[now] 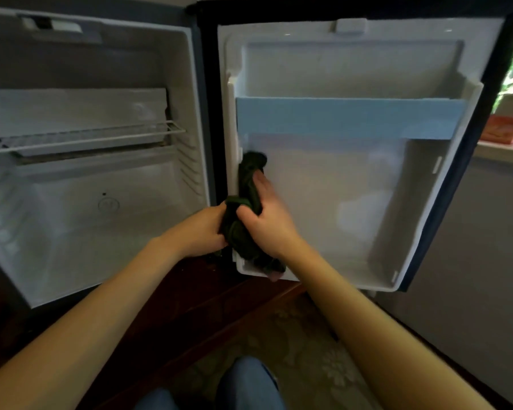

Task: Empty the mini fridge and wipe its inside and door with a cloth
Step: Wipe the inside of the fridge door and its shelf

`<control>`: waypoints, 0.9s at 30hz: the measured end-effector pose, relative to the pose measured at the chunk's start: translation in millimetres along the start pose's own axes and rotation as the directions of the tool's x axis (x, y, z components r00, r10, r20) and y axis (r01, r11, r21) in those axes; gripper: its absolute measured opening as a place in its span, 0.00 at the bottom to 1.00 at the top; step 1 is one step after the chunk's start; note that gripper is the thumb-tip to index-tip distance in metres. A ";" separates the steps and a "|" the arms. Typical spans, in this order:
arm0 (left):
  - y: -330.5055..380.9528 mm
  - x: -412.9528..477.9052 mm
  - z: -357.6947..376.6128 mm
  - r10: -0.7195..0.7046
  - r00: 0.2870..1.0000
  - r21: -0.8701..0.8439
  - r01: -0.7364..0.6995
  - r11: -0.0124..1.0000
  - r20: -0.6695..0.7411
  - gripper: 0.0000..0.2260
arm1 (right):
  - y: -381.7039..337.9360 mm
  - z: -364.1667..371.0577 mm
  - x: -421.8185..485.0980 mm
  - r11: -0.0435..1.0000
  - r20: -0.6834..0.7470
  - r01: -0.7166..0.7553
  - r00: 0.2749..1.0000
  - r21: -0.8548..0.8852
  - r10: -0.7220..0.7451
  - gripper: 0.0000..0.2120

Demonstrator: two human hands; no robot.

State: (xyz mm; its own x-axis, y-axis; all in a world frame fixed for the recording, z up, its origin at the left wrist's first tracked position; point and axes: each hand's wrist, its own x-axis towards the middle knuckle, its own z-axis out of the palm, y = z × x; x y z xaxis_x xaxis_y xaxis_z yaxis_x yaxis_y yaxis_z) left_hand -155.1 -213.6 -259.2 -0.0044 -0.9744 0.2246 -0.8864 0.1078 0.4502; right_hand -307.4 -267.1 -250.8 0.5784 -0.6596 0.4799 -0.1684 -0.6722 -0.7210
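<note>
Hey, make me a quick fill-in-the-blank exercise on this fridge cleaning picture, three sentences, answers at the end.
1. The left hand and right hand both grip a dark ____ cloth.
2. The door of the fridge stands ____.
3. The bar across the door is light ____.
Missing words: green; open; blue.

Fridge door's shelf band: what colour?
The plastic shelf band is pale blue; head view shows it best.
</note>
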 end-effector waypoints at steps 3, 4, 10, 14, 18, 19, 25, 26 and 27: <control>-4.2 -0.6 -0.2 -0.021 0.999 0.071 0.019 0.997 0.035 0.20 | 25.0 18.7 -35.2 0.993 0.122 -0.091 0.987 -0.074 0.100 0.32; -4.7 -1.5 -1.2 -0.029 0.999 0.079 0.026 0.997 0.036 0.23 | 29.0 21.8 -44.8 0.990 0.136 -0.109 0.983 -0.088 0.121 0.31; 4.7 -9.9 0.8 -0.103 0.995 0.026 0.104 0.994 -0.014 0.17 | 25.6 17.6 -30.1 0.900 0.335 -0.330 0.845 -0.285 0.416 0.17; 22.2 -9.8 15.2 -0.205 0.947 0.048 0.224 0.973 -0.246 0.11 | 15.3 5.6 -12.1 0.864 0.459 -0.369 0.737 -0.343 0.497 0.21; 40.8 -16.8 31.6 -0.111 0.796 0.013 0.147 0.989 -0.595 0.09 | 20.3 -24.9 -32.6 0.763 0.444 -0.621 0.642 -0.176 0.625 0.17; 46.1 -20.7 37.0 -0.001 0.786 0.056 0.046 0.997 -0.619 0.08 | 27.1 -36.8 -43.0 0.708 0.403 -0.702 0.626 -0.083 0.668 0.12; 56.5 -21.0 100.5 0.135 0.947 -0.088 -0.168 0.982 -0.292 0.14 | 4.5 -131.5 -91.0 0.559 0.016 -0.607 0.686 0.565 0.728 0.07; 57.7 -16.1 111.0 0.117 0.963 -0.103 -0.145 0.984 -0.242 0.16 | -10.5 -147.7 -94.3 0.667 -0.089 -0.523 0.748 0.530 0.657 0.07; 58.1 -11.3 121.3 0.125 0.972 -0.061 -0.140 0.988 -0.200 0.19 | -24.9 -161.7 -96.5 0.791 -0.187 -0.434 0.815 0.430 0.549 0.07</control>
State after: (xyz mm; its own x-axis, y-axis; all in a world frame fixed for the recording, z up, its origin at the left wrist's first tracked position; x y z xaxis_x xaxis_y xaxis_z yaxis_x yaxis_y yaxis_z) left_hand -262.7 -220.2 -340.4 -0.0225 -0.8940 0.4475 -0.8474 0.2545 0.4660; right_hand -488.1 -241.1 -198.4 0.2293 -0.9693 0.0890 -0.0411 -0.1009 -0.9940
